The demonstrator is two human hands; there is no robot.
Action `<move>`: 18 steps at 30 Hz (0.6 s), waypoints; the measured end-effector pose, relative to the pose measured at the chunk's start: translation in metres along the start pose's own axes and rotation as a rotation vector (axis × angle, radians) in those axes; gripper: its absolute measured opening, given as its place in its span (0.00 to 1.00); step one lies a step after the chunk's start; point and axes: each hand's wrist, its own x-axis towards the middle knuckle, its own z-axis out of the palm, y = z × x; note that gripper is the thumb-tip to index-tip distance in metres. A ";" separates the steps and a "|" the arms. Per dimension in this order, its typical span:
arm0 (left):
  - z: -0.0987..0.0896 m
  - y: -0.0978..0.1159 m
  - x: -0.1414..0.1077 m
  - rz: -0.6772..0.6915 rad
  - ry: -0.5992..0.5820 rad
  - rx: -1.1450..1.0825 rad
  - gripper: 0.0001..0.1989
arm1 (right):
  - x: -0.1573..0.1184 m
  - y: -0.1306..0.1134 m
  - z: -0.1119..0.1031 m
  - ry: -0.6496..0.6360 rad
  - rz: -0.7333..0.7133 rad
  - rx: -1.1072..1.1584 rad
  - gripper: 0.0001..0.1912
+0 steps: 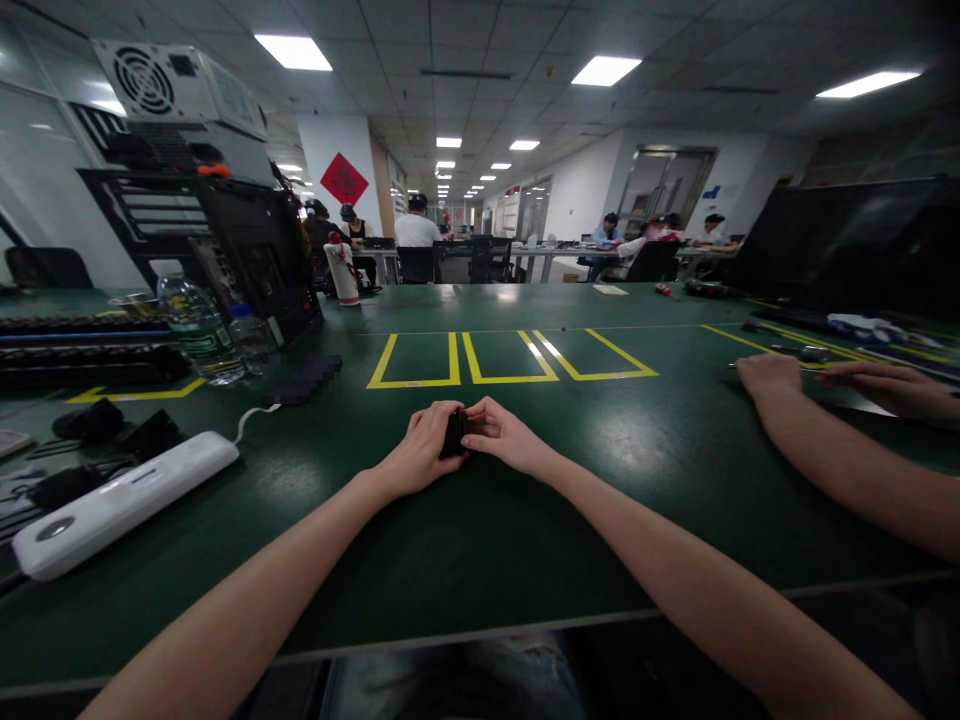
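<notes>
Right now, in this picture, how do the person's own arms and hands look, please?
The left hand and right hand are ungloved, with no watch or bracelet visible. The left forearm and right forearm are slim and uncovered; no sleeves show.

White wall, tiled ceiling, bright panel lights, green table.

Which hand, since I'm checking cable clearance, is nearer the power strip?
Left. The left hand is right of the power strip, apart from it; the right hand is farther right, past the black object.
</notes>
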 end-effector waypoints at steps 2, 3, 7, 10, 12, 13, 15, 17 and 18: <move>0.000 0.000 0.000 -0.003 0.001 -0.001 0.27 | -0.001 -0.002 0.000 -0.023 -0.009 0.016 0.18; 0.000 0.000 0.000 -0.005 0.003 -0.002 0.27 | -0.001 -0.002 0.000 -0.021 -0.011 0.016 0.17; 0.000 0.000 0.000 -0.003 0.005 -0.003 0.27 | 0.001 0.000 0.000 0.043 -0.040 -0.018 0.10; 0.002 0.000 0.001 -0.001 0.014 0.001 0.28 | 0.003 0.002 0.000 0.053 -0.015 -0.033 0.12; 0.003 -0.001 0.001 -0.003 0.023 0.004 0.28 | 0.004 0.002 0.000 0.064 0.026 -0.038 0.14; 0.004 -0.001 0.001 -0.004 0.028 0.006 0.28 | 0.004 0.002 0.000 0.067 0.042 -0.037 0.15; 0.004 -0.002 0.001 -0.003 0.030 0.009 0.28 | 0.003 0.002 0.000 0.056 0.046 -0.022 0.15; 0.003 -0.001 0.001 0.002 0.020 0.009 0.28 | 0.002 0.001 0.000 0.019 0.014 0.005 0.15; 0.002 -0.001 0.000 0.005 0.014 0.008 0.28 | 0.001 0.001 0.000 0.000 -0.006 0.018 0.16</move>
